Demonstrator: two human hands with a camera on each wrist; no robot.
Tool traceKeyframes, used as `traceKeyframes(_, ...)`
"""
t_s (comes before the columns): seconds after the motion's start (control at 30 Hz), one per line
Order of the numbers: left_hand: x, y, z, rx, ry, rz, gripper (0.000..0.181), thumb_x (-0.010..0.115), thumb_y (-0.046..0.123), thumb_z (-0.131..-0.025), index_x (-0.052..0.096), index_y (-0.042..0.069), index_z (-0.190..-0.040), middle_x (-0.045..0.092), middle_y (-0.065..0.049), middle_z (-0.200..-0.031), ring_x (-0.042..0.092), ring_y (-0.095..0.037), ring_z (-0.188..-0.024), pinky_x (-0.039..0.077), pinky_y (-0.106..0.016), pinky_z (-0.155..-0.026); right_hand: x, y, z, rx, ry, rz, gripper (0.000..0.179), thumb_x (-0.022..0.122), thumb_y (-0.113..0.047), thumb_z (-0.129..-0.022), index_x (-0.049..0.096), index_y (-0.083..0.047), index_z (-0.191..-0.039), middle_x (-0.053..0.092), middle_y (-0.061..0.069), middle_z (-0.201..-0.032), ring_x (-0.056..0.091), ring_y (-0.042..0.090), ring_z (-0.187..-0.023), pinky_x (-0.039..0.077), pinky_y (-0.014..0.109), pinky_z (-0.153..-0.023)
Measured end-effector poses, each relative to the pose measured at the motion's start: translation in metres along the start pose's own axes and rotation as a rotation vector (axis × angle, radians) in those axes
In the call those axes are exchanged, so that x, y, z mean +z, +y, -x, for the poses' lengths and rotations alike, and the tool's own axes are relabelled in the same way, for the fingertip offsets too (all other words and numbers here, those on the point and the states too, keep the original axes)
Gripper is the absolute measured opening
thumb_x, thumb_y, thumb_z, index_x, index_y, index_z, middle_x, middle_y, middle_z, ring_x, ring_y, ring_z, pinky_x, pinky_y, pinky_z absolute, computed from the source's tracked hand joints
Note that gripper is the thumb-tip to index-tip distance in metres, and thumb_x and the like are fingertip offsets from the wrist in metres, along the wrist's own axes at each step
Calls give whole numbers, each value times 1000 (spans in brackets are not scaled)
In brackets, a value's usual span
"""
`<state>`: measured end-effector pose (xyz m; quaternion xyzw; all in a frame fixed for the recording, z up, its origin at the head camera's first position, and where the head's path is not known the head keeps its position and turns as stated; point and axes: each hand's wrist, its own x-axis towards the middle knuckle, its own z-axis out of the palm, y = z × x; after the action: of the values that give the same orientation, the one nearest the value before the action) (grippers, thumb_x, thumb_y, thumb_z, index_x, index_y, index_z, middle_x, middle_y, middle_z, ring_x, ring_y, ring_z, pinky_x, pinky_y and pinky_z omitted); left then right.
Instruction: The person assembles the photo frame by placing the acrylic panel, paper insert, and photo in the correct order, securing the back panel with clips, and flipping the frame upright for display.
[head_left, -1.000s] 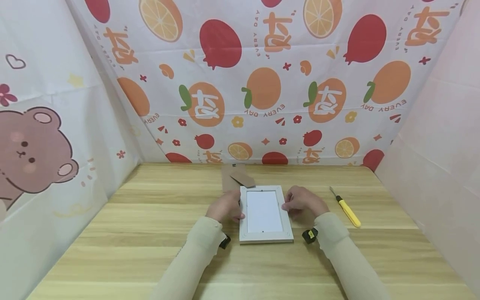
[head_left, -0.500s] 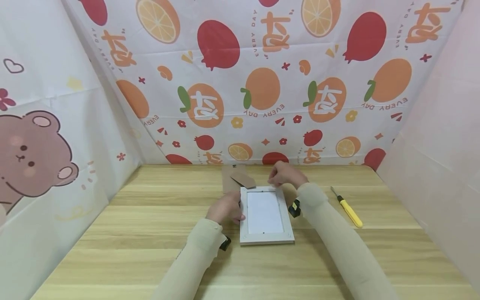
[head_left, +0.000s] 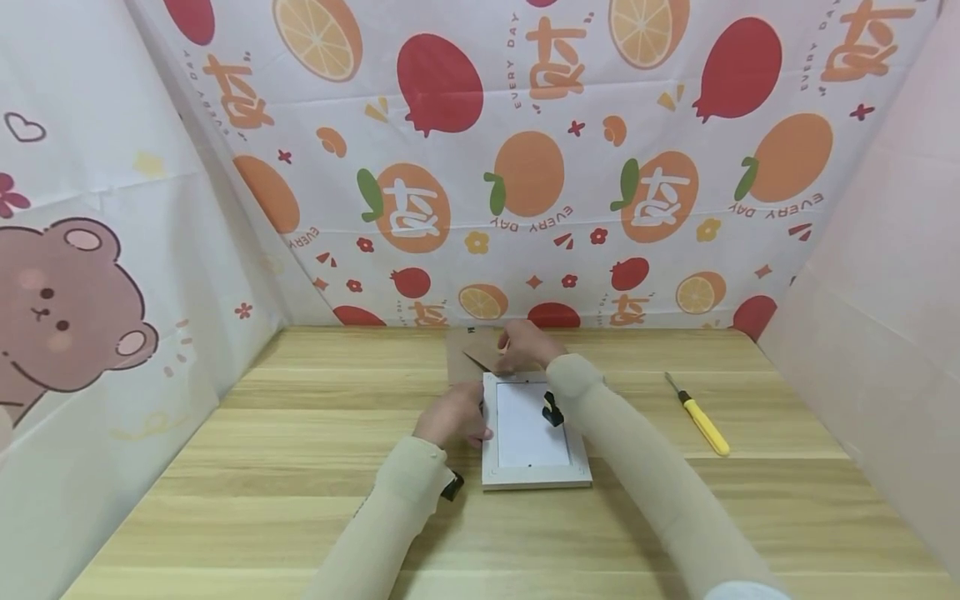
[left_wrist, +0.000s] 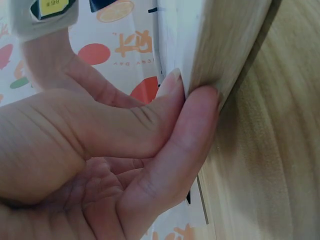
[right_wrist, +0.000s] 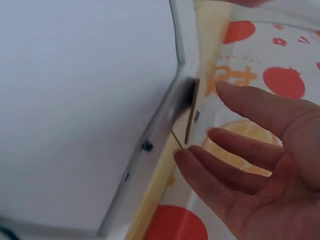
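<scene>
A white picture frame (head_left: 491, 458) lies flat, a white sheet (head_left: 532, 429) filling the space inside its rim. Along the inner edge sit small dark tabs, seen in the right wrist view. My left hand (head_left: 450, 415) pinches the frame's left side between thumb and index finger, as the left wrist view shows. Behind the frame is a brown backing board (head_left: 456, 367) with a raised, pointed flap (head_left: 480, 357). My right hand (head_left: 522, 346) reaches over the frame's far end to that flap. In the right wrist view its fingers are spread, fingertips right at the flap's thin edge (right_wrist: 192, 115).
A yellow-handled screwdriver (head_left: 705, 427) lies to the right on the wooden table (head_left: 300, 483). Fruit-printed cloth (head_left: 465, 192) hangs behind the table's far edge, with more cloth on both sides. My right forearm crosses over the frame's right part.
My right hand has left the frame's right side and moved away and leftward over its far end to the brown flap. The left hand keeps its pinch on the frame.
</scene>
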<state>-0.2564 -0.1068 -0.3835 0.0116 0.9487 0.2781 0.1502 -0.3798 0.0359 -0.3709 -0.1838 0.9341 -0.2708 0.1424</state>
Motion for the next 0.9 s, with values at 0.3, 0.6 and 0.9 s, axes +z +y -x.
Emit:
traceKeyframes(0.3,0,-1,0,-5,-6,32,56,84,2,-82,57,-3,-131,70,-17,-108,74,-18,-65,56,-42,-94,14,-6,-10,-33,-9,62,34,86,-23,-85,68,-1,-104,51,2,-78,48,16,-71,40,26,-61)
traceKeyframes(0.6,1,0,-1,-21,-2,4,50,85,6,-82,59,-1,-124,70,-13,-98,73,-16,-64,55,-41,-94,19,-8,-16,49,6,69,33,86,-27,-86,62,-6,-96,54,4,-79,53,18,-72,42,28,-60)
traceKeyframes(0.9,-1,-1,-1,-4,-7,-16,44,85,5,-82,60,-2,-117,69,-14,-99,74,-16,-65,56,-40,-90,21,-15,-23,70,-32,114,28,83,-28,-89,66,-8,-79,42,0,-60,46,16,-56,37,26,-50)
